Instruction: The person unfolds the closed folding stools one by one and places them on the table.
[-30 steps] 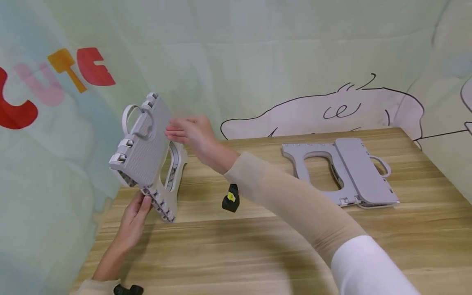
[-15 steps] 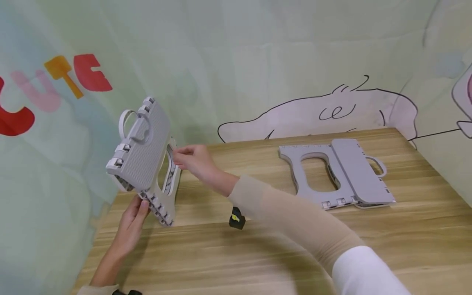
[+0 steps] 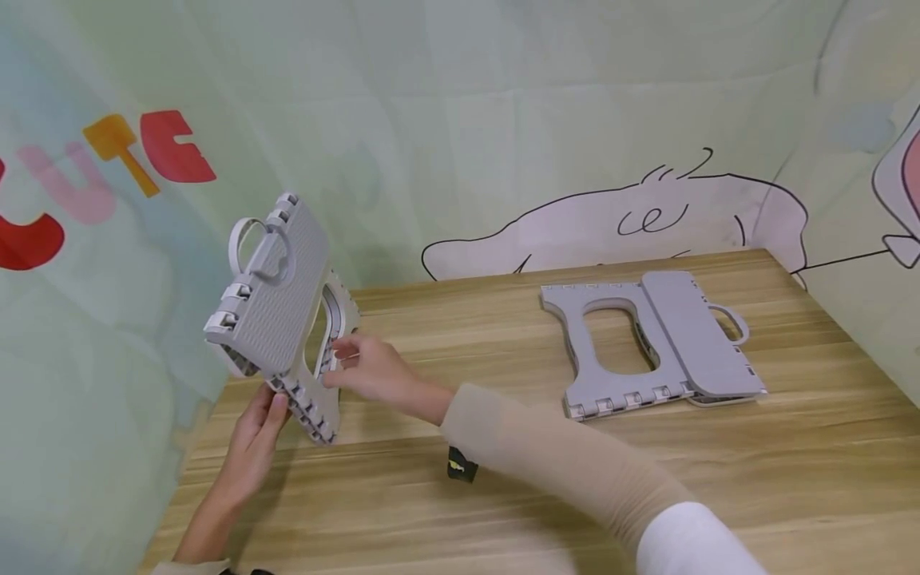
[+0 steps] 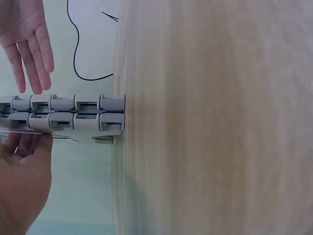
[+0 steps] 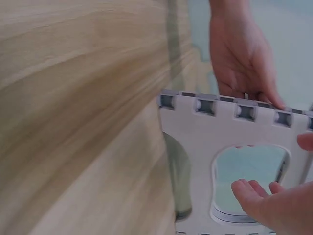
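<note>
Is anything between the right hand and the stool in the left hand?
Nothing visible stands between the right hand and the gray folding stool. The left hand grips its near edge, clear of that approach; the second stool lies apart to the right.

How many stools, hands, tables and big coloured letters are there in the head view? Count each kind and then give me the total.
Stools: 2 (held stool, flat stool)
Hands: 2 (left hand, right hand)
Tables: 1 (wooden table)
Letters: 4 (red C, partly cut off; pink U; orange T; red E)
Total: 9
</note>
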`<state>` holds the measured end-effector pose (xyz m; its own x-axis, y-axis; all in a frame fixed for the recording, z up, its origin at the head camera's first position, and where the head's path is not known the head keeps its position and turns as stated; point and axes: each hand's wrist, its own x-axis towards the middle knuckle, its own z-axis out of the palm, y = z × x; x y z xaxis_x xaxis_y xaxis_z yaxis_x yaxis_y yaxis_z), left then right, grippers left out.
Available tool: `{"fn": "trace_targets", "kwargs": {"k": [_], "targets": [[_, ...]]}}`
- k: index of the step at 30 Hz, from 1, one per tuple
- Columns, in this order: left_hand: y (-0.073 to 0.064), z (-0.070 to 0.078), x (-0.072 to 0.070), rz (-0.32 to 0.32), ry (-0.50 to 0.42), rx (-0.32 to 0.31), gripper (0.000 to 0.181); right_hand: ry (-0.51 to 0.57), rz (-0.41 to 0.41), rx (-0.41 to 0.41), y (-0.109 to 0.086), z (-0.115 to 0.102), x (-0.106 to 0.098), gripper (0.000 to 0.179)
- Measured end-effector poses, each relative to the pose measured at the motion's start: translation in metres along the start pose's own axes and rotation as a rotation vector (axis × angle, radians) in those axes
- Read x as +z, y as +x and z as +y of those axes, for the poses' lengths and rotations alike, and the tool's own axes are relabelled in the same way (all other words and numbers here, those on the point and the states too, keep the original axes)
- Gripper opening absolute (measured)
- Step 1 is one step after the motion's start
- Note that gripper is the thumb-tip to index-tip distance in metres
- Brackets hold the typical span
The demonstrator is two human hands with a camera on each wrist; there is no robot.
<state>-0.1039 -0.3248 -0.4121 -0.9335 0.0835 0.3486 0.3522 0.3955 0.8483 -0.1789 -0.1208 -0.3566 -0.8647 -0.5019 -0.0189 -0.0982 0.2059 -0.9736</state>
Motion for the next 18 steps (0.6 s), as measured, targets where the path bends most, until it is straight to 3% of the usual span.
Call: {"fn": "trace_targets", "kwargs": {"k": [9, 18], "targets": [[0.002, -0.001, 0.000, 0.000, -0.054, 0.011, 0.045, -0.091, -0.040, -0.130, -0.001, 0.016, 0.014, 0.057], [0.000, -0.001, 0.001, 0.003, -0.070, 0.026, 0.043, -0.214, -0.053, -0.296, 0.001, 0.023, 0.027, 0.046]]}}
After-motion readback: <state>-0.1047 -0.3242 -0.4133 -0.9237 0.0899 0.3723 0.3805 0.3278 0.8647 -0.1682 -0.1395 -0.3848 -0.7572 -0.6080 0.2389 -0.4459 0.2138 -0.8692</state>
